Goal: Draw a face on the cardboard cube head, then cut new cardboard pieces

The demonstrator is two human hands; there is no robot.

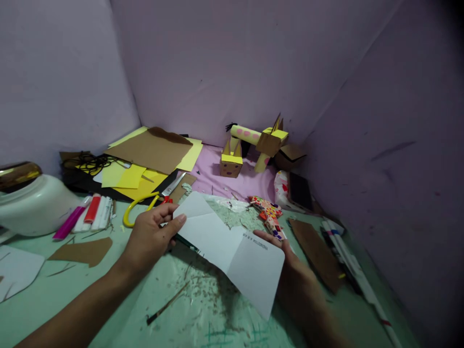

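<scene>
A folded white sheet of paper (232, 246) with a line of small print hangs over the green table (72, 290) between both my hands. My left hand (150, 237) pinches the sheet's left corner between thumb and fingers. My right hand (290, 263) supports the right side from underneath, with only its fingertips showing above the sheet's edge. Yellow-handled scissors (145, 203) lie just beyond my left hand.
Brown cardboard and yellow paper sheets (152, 154) are stacked at the back left. Markers (87, 215) and a white vessel (32, 203) sit at the left. Cardboard animal figures (253, 145) stand at the back. A brown cardboard strip (315, 251) and pens (344, 246) lie at the right.
</scene>
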